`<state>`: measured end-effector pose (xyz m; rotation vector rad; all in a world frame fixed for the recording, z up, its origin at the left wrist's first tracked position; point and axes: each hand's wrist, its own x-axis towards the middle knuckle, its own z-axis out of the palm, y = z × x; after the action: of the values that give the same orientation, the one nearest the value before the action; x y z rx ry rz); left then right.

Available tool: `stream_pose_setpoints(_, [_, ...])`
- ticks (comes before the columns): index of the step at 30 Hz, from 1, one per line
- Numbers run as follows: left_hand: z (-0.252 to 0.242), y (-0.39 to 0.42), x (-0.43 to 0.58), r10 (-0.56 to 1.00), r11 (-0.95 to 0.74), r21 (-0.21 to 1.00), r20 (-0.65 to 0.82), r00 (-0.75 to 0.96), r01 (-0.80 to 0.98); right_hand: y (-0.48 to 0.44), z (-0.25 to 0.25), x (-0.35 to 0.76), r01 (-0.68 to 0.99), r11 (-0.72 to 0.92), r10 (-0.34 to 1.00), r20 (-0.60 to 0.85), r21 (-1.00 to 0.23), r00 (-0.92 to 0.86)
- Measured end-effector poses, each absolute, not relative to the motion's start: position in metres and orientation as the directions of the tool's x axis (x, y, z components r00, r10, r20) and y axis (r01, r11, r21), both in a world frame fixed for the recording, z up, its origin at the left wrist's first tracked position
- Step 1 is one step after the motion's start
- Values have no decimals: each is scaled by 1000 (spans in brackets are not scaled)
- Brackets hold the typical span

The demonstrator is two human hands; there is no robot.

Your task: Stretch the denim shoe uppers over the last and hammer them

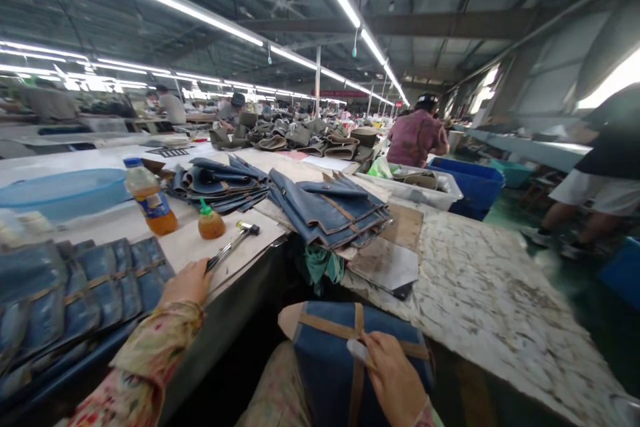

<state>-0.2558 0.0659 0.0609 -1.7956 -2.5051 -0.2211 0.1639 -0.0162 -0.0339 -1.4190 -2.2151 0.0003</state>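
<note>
My left hand (187, 282) is at the table's edge, fingers closed round the handle end of a hammer (235, 241) with a small yellow and black head. Across my lap lies a blue leather-like panel (325, 347) with crossed brown strips and a pale beige end sticking out at its left. My right hand (395, 373) is over this panel, pinching a small flat white tool (358, 351) close to where the strips cross. What kind of tool it is I cannot make out. An orange glue bottle (211, 221) with a green nozzle stands beyond the hammer.
Stacked blue pieces (330, 210) lie ahead, more blue pieces (95, 280) at left. A plastic bottle (150, 203) and a blue basin (65, 190) stand on the left table. A stained board surface (490, 280) extends right. A person (415, 133) sits ahead beside a blue bin (470, 180).
</note>
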Motion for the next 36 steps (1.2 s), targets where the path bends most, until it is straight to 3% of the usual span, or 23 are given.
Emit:
stream_pose_setpoints(4, [49,52,-214,952,178,123,229,-202,976,-15,-38,167,831,505,824,416,-232,-385])
stream_pose_setpoints(7, [33,34,-138,949,-279,331,241,205,902,-13,-41,170,818,534,803,431,-214,-412])
stream_pose_setpoints(10, [17,17,-59,871,-489,462,207,446,740,-10,-45,176,795,580,773,430,-179,-467])
stream_pose_setpoints(15, [0,9,-1,817,-548,465,119,565,695,-3,-53,189,733,667,707,425,-134,-566])
stream_pose_setpoints(25, [-5,13,-6,751,-645,380,152,643,663,7,-56,193,675,738,589,491,-2,-643])
stream_pose_setpoints(32, [5,20,1,733,-656,291,21,680,697,5,-59,182,754,642,722,442,-140,-533])
stream_pose_setpoints(36, [15,21,-2,713,-663,277,-49,700,695,8,-59,178,762,633,737,410,-139,-538])
